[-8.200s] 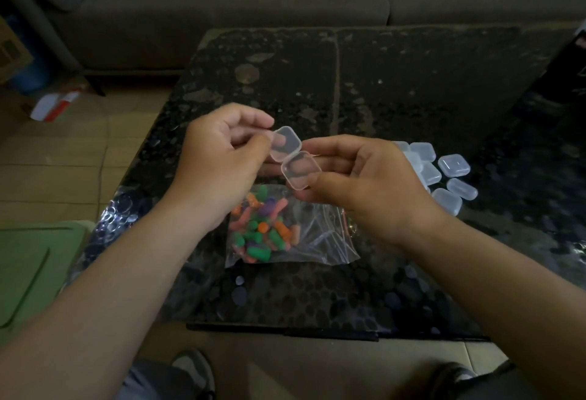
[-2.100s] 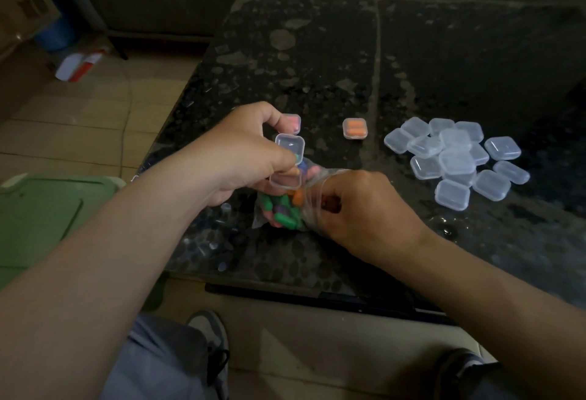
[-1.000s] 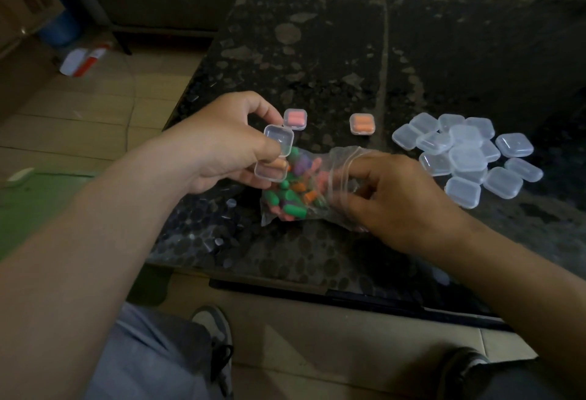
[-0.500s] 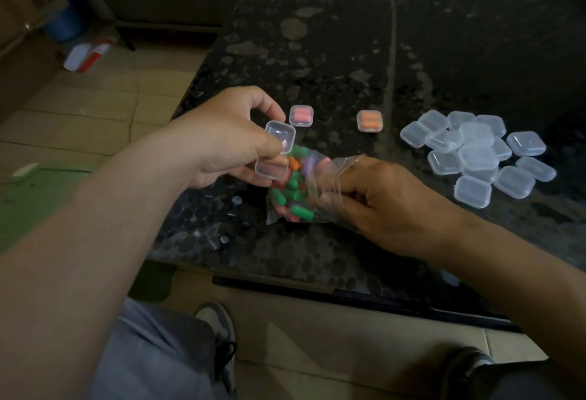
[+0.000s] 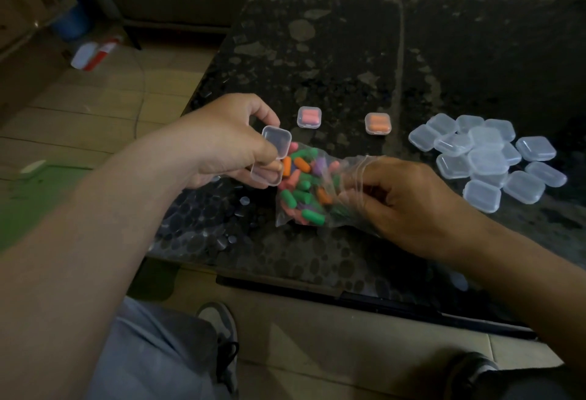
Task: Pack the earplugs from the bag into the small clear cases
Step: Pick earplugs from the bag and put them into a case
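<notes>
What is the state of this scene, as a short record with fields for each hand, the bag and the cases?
Left hand: holds an open case beside the bag
Right hand: fingers curled inside the bag's mouth; what they hold is hidden
Bag: on the table, holds mixed-colour earplugs
Filled: pink-filled case, orange-filled case, both shut
Empty: pile of empty cases, on the right
</notes>
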`<state>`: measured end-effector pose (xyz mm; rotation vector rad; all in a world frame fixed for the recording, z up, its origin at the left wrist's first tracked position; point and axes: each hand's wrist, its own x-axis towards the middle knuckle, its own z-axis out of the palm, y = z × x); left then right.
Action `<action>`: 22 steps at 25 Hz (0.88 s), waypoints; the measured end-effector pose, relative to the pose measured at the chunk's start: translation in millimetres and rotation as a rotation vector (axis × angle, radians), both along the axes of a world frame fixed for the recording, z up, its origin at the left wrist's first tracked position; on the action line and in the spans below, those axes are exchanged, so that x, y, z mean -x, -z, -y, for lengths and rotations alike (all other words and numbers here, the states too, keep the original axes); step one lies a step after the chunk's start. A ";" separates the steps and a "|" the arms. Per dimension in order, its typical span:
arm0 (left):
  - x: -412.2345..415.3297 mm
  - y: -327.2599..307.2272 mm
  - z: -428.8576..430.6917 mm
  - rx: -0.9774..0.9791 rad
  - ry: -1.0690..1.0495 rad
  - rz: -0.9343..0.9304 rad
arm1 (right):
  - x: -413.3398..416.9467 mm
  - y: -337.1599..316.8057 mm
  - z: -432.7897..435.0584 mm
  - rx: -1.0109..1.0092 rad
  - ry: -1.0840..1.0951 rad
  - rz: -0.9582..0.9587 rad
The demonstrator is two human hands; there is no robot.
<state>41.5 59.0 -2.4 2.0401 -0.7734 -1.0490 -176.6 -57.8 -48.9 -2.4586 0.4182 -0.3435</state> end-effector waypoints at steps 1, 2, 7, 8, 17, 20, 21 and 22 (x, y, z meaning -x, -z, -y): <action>-0.5 0.3 -0.3 -0.004 0.000 -0.002 | 0.7 -0.3 1.0 -0.010 0.004 -0.006; -0.1 0.2 -0.6 -0.007 0.002 -0.004 | 1.8 -0.9 2.0 -0.021 0.008 -0.009; 5.9 1.1 -2.2 -0.012 0.040 0.033 | 11.0 -13.1 9.8 -0.093 0.018 -0.002; 7.4 1.8 -1.7 -0.010 0.039 0.026 | 12.7 -16.8 12.0 -0.096 0.010 -0.023; 15.3 2.3 4.8 -0.021 0.070 -0.308 | 15.0 -31.2 6.5 -0.220 -0.105 -0.131; 18.9 4.0 6.3 -0.030 0.095 -0.291 | 15.0 -27.3 6.8 -0.235 -0.170 -0.145; 20.6 4.3 6.9 -0.035 0.102 -0.279 | 15.7 -25.5 7.2 -0.231 -0.178 -0.146; 22.0 4.3 7.3 -0.038 0.103 -0.270 | 15.8 -23.8 7.3 -0.217 -0.180 -0.135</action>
